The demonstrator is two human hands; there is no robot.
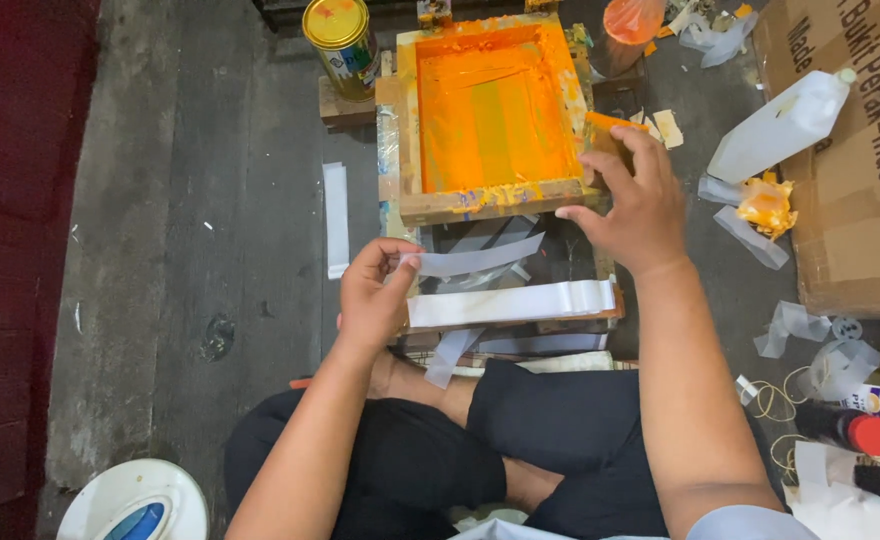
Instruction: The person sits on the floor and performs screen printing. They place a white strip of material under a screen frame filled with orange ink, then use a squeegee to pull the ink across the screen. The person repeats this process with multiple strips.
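One white strip (465,262) is pinched at its end in the left hand (375,295), stretched across the dark glass board (560,250) just below the orange-smeared wooden screen frame (490,110). One right hand (635,205) grips that frame's near right corner, fingers closed on it. One white stack (510,302) lies nearer the knees. One yellow-lidded tin (342,35) stands beyond, one white bottle (780,125) to the right.
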